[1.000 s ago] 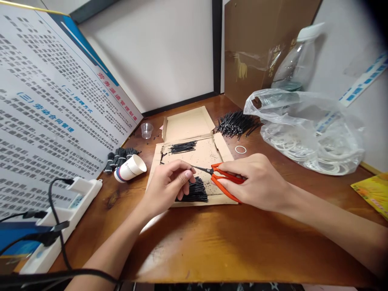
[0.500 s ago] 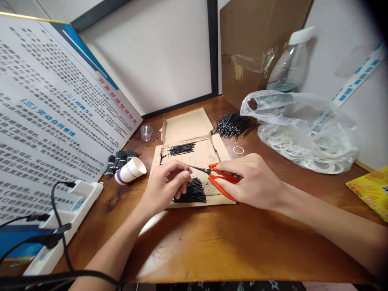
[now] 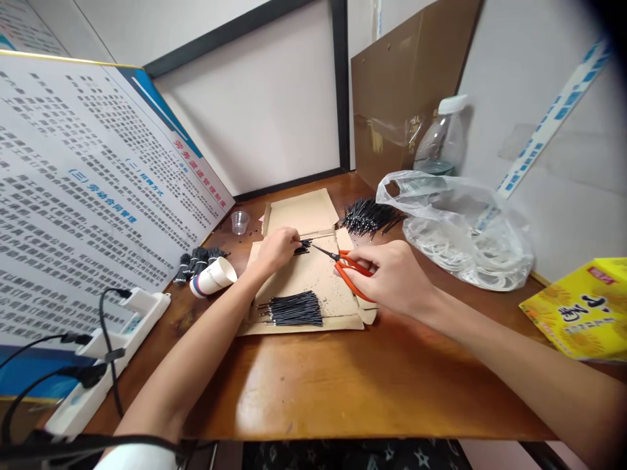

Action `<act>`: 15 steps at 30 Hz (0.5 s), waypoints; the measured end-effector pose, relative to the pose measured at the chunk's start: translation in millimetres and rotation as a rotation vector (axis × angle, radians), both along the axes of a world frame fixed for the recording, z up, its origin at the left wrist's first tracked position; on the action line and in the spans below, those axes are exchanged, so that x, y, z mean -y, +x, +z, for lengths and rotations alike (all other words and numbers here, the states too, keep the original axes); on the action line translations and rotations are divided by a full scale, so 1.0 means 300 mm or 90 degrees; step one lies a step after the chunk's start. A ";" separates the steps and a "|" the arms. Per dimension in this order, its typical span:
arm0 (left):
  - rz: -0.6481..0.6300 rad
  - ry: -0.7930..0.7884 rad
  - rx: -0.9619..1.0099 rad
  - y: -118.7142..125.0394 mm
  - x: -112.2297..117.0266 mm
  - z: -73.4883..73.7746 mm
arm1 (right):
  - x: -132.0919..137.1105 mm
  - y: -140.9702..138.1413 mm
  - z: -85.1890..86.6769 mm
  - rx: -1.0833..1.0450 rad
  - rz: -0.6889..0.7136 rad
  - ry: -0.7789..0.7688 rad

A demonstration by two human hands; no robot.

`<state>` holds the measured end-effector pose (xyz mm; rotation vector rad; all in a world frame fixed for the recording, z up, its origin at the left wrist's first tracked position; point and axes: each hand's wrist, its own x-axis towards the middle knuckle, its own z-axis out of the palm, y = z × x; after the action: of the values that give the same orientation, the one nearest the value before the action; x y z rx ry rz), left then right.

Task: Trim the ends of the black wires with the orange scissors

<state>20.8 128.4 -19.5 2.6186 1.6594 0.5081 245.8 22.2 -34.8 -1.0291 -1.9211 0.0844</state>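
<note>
My right hand (image 3: 386, 274) is closed on a pair of orange-handled scissors (image 3: 349, 269), whose dark blades point left over a flattened cardboard sheet (image 3: 313, 277). My left hand (image 3: 278, 247) reaches to the far part of the sheet, fingers curled over a small pile of short black wires (image 3: 304, 247); whether it grips any is hidden. A neat bundle of black wires (image 3: 292, 309) lies on the sheet's near edge. A larger loose heap of black wires (image 3: 368, 217) lies on the wooden table behind the scissors.
A clear plastic bag of rubber bands (image 3: 460, 238) and a plastic bottle (image 3: 441, 140) stand at the right. A yellow box (image 3: 582, 310) is at the far right. A tipped paper cup (image 3: 213, 276), tied wire bundles (image 3: 196, 260), a small clear cup (image 3: 240, 222), a power strip (image 3: 105, 356) and a printed board (image 3: 88, 189) are on the left.
My left hand has left the near wire bundle and moved away from me to the far pile. The scissors stayed over the sheet. The camera has tilted upward.
</note>
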 end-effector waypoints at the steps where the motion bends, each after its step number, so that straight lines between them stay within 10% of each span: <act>1: 0.004 0.000 -0.005 0.001 0.009 0.001 | -0.001 0.001 0.000 0.002 -0.002 0.004; 15: -0.175 -0.207 -0.063 -0.057 0.352 0.079 | 0.023 -0.028 -0.011 0.019 0.026 0.012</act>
<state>3.8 22.7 4.2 2.5952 1.2433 0.0922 237.3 15.3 -38.0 -0.9845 -1.9667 0.0743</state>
